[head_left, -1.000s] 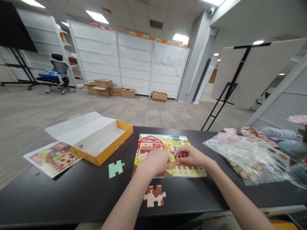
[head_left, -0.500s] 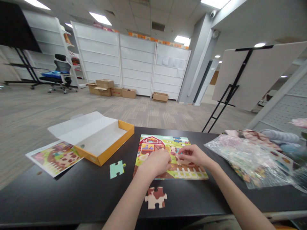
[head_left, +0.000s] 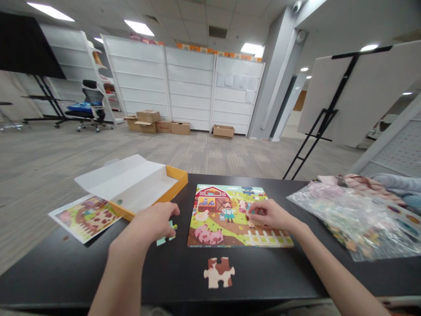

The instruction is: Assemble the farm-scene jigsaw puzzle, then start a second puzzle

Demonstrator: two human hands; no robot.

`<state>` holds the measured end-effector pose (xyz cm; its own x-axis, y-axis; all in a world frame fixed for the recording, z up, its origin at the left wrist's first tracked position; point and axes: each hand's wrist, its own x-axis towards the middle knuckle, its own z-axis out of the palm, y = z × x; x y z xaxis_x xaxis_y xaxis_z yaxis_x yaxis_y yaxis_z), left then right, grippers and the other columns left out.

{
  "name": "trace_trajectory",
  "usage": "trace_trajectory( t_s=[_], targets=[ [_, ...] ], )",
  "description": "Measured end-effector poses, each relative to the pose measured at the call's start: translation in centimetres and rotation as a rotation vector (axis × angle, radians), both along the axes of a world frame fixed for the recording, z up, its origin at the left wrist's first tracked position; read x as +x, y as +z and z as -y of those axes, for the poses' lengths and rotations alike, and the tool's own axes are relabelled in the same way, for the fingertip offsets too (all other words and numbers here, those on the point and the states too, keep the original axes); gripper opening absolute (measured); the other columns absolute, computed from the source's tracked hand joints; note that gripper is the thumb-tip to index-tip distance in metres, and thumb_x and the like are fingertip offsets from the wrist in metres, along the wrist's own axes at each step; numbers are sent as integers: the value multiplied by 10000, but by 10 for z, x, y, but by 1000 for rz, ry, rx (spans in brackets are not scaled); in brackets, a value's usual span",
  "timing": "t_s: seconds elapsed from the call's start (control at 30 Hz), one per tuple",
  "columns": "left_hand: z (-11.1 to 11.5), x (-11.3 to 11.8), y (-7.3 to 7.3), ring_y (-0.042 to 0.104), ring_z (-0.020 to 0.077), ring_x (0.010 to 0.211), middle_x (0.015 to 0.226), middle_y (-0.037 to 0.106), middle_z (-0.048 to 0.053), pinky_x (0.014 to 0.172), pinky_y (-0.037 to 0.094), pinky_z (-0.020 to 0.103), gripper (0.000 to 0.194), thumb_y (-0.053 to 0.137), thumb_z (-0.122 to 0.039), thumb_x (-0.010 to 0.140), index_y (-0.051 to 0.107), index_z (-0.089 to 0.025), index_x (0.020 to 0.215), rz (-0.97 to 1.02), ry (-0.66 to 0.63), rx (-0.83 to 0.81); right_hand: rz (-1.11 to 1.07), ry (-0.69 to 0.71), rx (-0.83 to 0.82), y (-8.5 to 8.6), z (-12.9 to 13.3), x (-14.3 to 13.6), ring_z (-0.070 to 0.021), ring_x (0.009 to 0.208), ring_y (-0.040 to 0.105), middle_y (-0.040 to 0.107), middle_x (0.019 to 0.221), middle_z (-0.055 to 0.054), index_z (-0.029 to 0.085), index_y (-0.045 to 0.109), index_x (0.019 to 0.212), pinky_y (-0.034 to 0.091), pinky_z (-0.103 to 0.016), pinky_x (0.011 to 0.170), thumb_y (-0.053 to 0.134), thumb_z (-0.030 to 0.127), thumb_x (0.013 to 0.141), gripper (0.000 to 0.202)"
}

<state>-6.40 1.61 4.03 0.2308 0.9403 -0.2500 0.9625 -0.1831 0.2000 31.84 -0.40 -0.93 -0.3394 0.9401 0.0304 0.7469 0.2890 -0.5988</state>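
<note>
A farm-scene jigsaw puzzle [head_left: 210,215] lies on the black table, largely put together, with a barn, a farmer and a pig showing. My right hand [head_left: 268,215] rests at its right side, fingers curled together over the cow area; whatever is at the fingertips is hidden. My left hand [head_left: 158,221] hangs over a mint-green puzzle piece [head_left: 162,241], fingers bent and apart, covering part of it. I cannot tell whether they touch it. Near the table's front edge lies a loose brown-and-cream puzzle piece [head_left: 219,273], untouched.
An opened yellow box [head_left: 177,180] with a white lid stands at the back left, beside a printed picture sheet [head_left: 86,219]. Clear plastic bags [head_left: 348,215] and folded cloths [head_left: 371,186] lie on the right of the black table [head_left: 263,276].
My left hand has left the puzzle and moved left to the mint-green piece, uncovering the farmer and the pig. My right hand stays at the same part of the puzzle.
</note>
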Motion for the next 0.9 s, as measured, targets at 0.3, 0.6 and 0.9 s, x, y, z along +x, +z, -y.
trace_trajectory(
  t_s=[0.3, 0.6, 0.9],
  targets=[
    [15, -2, -14, 677, 284, 1052, 1133, 722, 81, 838, 500, 340, 486, 716, -130, 607, 698, -223, 1083, -90, -42, 12, 30, -125, 265, -6, -7, 14, -132, 522, 532, 657, 598, -22, 175, 728, 799, 359, -238, 515, 568, 437, 909, 327],
    [5, -5, -17, 662, 262, 1063, 1153, 694, 105, 868, 489, 296, 567, 757, -147, 585, 671, -167, 1145, -10, -109, -24, 66, -290, 371, -7, -12, 21, -153, 516, 570, 679, 608, -19, 198, 691, 800, 380, -249, 526, 521, 449, 932, 330],
    [7, -10, -22, 677, 272, 938, 1001, 728, 53, 754, 467, 327, 344, 705, -318, 693, 665, -238, 1025, 26, -50, 55, 137, -379, 424, -14, -18, 30, -165, 543, 582, 683, 622, -35, 195, 702, 781, 380, -261, 551, 498, 468, 928, 371]
  ],
)
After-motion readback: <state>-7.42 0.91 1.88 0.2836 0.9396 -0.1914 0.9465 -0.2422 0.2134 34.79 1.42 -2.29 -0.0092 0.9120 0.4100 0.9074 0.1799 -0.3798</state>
